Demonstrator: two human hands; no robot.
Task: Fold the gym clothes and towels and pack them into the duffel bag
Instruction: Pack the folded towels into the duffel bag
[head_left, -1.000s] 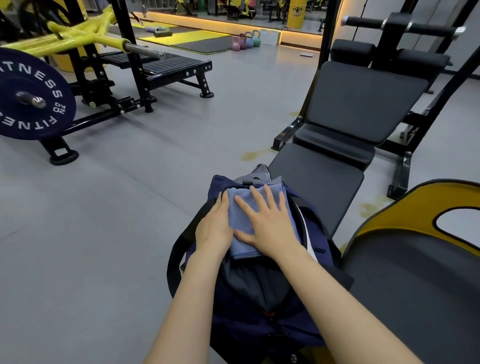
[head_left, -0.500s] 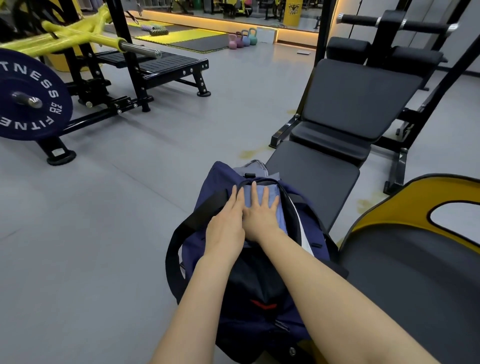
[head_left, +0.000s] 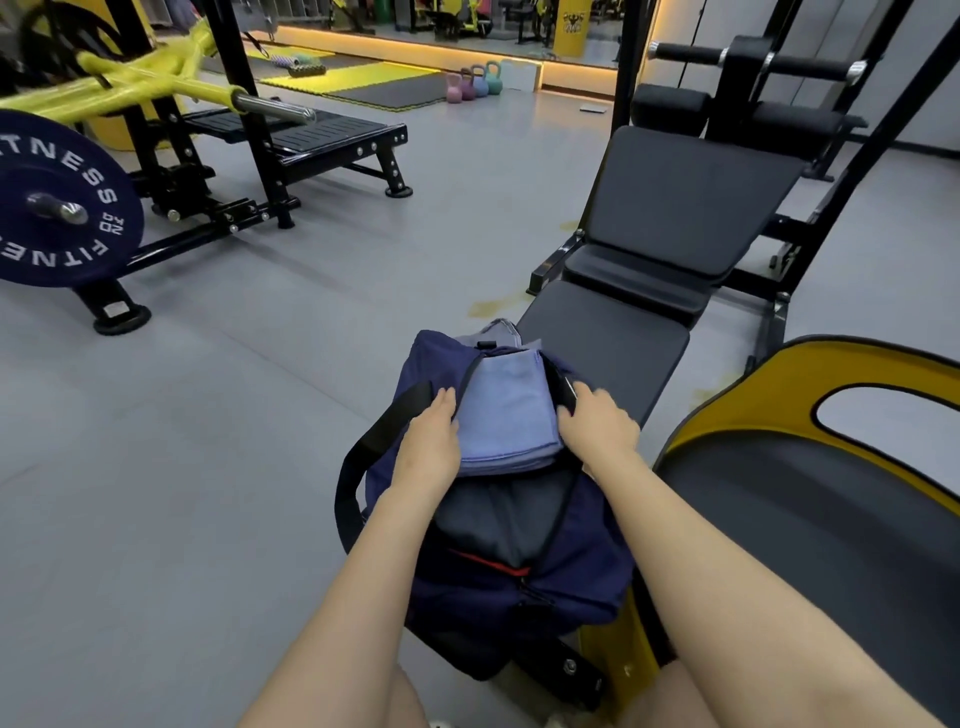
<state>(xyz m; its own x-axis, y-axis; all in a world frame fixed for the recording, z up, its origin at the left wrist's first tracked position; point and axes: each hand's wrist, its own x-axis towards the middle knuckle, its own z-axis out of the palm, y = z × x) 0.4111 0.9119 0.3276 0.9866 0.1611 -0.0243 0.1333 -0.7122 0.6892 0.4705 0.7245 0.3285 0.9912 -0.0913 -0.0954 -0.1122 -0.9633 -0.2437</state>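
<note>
Grey gym floor (head_left: 218, 467) surrounds the desk (head_left: 602, 332), where the navy duffel bag (head_left: 519, 582) sits open. Inside, at its 12 o'clock end, lies a folded blue towel (head_left: 501, 410). Left hand (head_left: 428, 441) rests flat at the towel's 9 o'clock edge, grip released. Right hand (head_left: 597, 426) curls over the bag's 3 o'clock rim.

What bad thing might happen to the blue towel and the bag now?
The folded blue towel sits high in the duffel bag, above the opening, so it might snag the zipper or come unfolded. The left hand and right hand are at the bag's sides. The bag rests at the bench end, so a hard tug might tip it off.
</note>
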